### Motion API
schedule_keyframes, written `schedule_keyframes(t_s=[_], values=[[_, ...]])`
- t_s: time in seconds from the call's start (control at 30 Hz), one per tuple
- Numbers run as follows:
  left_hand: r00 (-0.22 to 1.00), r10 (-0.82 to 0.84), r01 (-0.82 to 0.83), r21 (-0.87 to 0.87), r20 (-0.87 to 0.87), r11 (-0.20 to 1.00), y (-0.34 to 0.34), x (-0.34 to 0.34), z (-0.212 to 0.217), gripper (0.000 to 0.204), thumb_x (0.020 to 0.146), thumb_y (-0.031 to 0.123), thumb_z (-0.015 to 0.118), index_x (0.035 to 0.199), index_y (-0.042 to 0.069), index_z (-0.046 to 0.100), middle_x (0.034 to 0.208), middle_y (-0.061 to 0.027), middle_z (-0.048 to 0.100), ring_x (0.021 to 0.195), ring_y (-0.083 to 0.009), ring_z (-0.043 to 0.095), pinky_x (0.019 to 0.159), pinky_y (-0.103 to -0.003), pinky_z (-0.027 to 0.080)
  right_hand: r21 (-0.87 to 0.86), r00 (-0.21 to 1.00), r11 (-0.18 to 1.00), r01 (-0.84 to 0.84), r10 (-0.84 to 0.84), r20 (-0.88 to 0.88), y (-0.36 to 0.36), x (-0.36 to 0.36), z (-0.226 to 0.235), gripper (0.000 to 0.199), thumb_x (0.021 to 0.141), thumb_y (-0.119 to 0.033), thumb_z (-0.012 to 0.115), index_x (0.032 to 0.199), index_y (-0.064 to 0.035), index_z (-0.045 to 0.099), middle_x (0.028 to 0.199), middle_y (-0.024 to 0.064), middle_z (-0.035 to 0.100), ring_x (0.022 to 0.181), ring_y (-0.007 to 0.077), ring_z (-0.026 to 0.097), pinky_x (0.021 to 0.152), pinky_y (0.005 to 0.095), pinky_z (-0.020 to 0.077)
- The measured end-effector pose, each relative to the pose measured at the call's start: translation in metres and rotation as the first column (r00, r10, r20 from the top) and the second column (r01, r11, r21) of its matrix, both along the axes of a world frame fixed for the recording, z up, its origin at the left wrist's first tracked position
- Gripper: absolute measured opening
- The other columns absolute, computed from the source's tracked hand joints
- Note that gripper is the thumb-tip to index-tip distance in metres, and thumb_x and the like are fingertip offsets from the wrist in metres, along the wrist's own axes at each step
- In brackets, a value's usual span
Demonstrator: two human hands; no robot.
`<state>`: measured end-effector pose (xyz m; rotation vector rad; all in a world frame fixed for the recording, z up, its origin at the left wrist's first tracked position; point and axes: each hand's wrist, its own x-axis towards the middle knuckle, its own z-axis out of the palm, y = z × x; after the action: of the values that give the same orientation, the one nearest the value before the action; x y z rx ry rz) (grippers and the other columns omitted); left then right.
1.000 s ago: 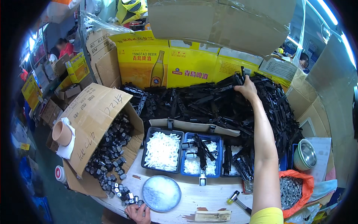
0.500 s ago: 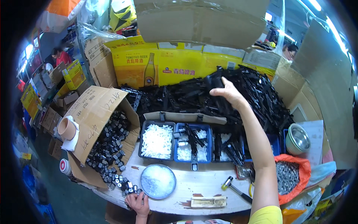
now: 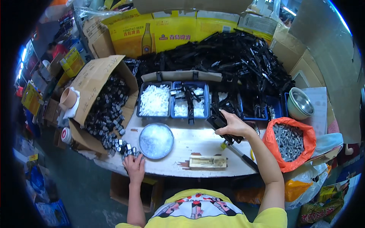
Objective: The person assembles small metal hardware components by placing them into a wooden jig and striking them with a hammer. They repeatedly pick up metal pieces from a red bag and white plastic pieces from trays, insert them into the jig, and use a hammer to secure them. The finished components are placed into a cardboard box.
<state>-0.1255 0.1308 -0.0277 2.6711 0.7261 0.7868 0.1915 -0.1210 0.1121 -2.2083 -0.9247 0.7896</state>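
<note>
The left hand [image 3: 134,165] has its fingers on small metal pieces [image 3: 128,149], whether gripping any I cannot tell; to its right lies a wooden block [image 3: 208,162]; a hammer [image 3: 246,159] lies just below the right hand [image 3: 236,126], which is closed around black parts [image 3: 217,121]; left of that grip sits a round dish [image 3: 156,157], right an orange bag [image 3: 269,142]; beyond it, a dark heap [image 3: 243,53].
</note>
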Motion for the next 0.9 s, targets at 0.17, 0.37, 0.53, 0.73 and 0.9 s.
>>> schedule_keyframes(t_s=[0.17, 0.37, 0.53, 0.73, 0.9], values=[[1.0, -0.001, 0.002, -0.012, 0.023, 1.0, -0.004, -0.005, -0.002, 0.021, 0.072, 0.015, 0.066, 0.093, 0.009, 0.066, 0.079, -0.0056, 0.046, 0.081, -0.0233, 0.044, 0.076, -0.037, 0.031, -0.253, 0.819, 0.963, -0.095, 0.22, 0.53, 0.001, -0.037, -0.034, 0.075, 0.056, -0.027, 0.075, 0.12, -0.003, 0.043, 0.094, 0.0195, 0.053, 0.091, 0.0336, 0.051, 0.075, 0.0419, 0.0426], [0.997, 0.023, -0.022, -0.016, 0.074, 1.0, -0.005, -0.013, -0.007, 0.022, 0.072, 0.016, 0.067, 0.093, 0.01, 0.067, 0.08, -0.0052, 0.047, 0.082, -0.0222, 0.045, 0.076, -0.037, 0.03, 0.157, 0.632, 0.981, -0.114, -0.05, 0.773, -0.012, -0.032, -0.063, 0.056, 0.066, -0.026, 0.073, 0.113, -0.006, 0.051, 0.104, 0.0114, 0.053, 0.099, 0.0288, 0.045, 0.079, 0.0391, 0.0358], [0.991, 0.059, -0.068, -0.066, -0.12, 0.995, -0.001, -0.012, 0.003, 0.023, 0.075, 0.018, 0.065, 0.096, 0.01, 0.066, 0.08, -0.0082, 0.048, 0.082, -0.0242, 0.046, 0.073, -0.036, 0.033, 0.079, 0.592, 0.99, 0.114, -0.132, 0.795, -0.064, -0.051, -0.083, 0.034, 0.071, -0.019, 0.068, 0.101, -0.0065, 0.057, 0.101, 0.0106, 0.053, 0.095, 0.0269, 0.047, 0.076, 0.04, 0.0356], [0.999, 0.0, -0.023, -0.537, -0.044, 0.843, 0.026, -0.018, -0.013, 0.025, 0.081, 0.018, 0.061, 0.102, 0.004, 0.064, 0.07, -0.007, 0.055, 0.063, -0.016, 0.05, 0.056, -0.03, 0.039, 0.044, 0.644, 0.969, 0.245, -0.196, 0.739, -0.099, -0.077, -0.126, 0.026, 0.076, -0.012, 0.062, 0.1, -0.0051, 0.057, 0.092, 0.0115, 0.052, 0.088, 0.0283, 0.049, 0.072, 0.04, 0.0377], [0.993, 0.117, -0.031, -0.91, 0.02, 0.413, 0.003, -0.01, 0.027, 0.023, 0.083, 0.015, 0.063, 0.098, -0.002, 0.064, 0.065, 0.0003, 0.055, 0.057, -0.004, 0.046, 0.05, -0.02, 0.037, 0.16, 0.537, 0.934, 0.319, -0.317, 0.782, -0.108, -0.078, -0.134, 0.024, 0.075, -0.005, 0.058, 0.099, -0.0035, 0.057, 0.084, 0.0112, 0.052, 0.082, 0.0292, 0.049, 0.07, 0.0409, 0.0389]])
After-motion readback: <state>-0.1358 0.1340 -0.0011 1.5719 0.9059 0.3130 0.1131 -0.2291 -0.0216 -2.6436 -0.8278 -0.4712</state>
